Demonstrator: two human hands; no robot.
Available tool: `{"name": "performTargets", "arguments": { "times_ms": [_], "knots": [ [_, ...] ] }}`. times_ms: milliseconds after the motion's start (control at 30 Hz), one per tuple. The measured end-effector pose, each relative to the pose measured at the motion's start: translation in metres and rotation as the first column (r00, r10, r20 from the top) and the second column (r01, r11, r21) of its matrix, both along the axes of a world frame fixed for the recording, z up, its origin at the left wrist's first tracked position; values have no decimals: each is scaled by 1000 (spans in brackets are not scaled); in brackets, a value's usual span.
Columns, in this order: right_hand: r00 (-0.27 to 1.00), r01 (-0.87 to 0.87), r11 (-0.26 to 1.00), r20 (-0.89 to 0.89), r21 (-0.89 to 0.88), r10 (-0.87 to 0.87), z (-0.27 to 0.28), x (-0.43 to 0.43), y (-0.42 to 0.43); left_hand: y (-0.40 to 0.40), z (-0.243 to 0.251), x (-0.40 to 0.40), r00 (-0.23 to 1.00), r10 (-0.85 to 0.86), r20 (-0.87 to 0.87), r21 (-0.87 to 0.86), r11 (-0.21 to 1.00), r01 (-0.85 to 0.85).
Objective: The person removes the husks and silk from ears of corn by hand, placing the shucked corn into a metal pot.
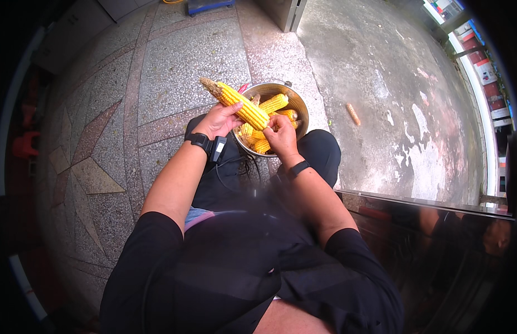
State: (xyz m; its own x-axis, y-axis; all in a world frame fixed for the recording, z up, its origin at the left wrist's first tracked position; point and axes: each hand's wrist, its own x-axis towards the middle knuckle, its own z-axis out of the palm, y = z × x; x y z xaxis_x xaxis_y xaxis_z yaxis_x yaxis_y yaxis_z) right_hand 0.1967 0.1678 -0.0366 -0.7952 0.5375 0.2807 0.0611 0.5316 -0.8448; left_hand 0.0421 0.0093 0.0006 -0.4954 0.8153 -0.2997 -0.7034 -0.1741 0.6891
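An ear of yellow corn lies tilted across my hands, its dry brown tip pointing up and to the left. My left hand grips it around the middle, thumb on top of the kernels. At its lower end, the fingers of my right hand are bent against the butt; whether they pinch it or only press on it is hard to see. Below the hands stands a round metal pot with several more corn ears inside, some hidden by the hands. Between my knees the pot's near rim partly shows.
A bare corncob lies on the concrete floor to the right. Terrazzo flooring spreads to the left. A dark glossy panel stands close by my right arm. Black cables hang near my left wrist. A blue platform stands far ahead.
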Motion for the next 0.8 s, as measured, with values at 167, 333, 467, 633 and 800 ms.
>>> {"name": "performTargets", "arguments": {
  "times_ms": [167, 333, 467, 633, 800],
  "knots": [
    [996, 86, 995, 2, -59, -86, -2, -1, 1, -2, -6, -5, 999, 32, 12, -1, 999, -32],
    [975, 223, 878, 76, -423, -211, -20, -3, 15, 0, 7, 0, 999, 31, 26, -2, 1000, -31],
    [972, 206, 887, -16, -414, -233, -35, -6, 21, 0, 9, 2, 999, 30, 20, 38, 999, -31],
    [980, 142, 866, -55, -479, -191, -33, -6, 21, 0, 6, 0, 999, 30, 30, 42, 999, -31],
    [1000, -16, 640, -15, -769, 8, 2, -1, 9, -1, 1, -3, 999, 34, 34, 32, 999, -35]
  ]
}}
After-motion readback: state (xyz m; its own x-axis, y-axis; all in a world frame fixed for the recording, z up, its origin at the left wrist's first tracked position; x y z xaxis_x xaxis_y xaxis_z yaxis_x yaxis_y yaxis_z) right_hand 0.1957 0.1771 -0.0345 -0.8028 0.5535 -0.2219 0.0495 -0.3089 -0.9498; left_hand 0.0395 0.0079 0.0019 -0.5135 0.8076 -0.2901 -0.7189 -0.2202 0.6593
